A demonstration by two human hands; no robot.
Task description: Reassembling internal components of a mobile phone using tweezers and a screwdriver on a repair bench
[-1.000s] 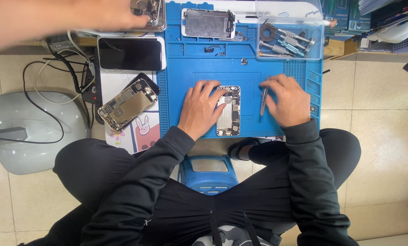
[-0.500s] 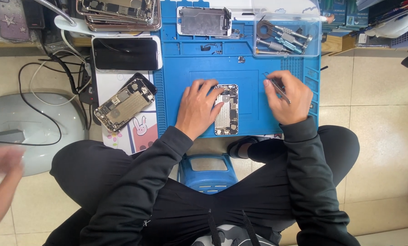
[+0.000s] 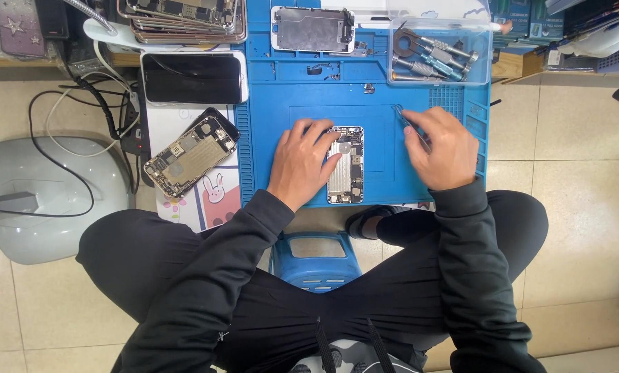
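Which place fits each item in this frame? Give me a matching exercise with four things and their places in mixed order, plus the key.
Things:
1. opened phone body
2. tweezers
3. clear tool tray
4. intact dark-screened phone

Places:
A. top right corner of the blue mat
B. off the mat, to its left
C. under the left hand, mid-mat
D. in the right hand

Pairs: 1-C, 2-D, 3-A, 4-B
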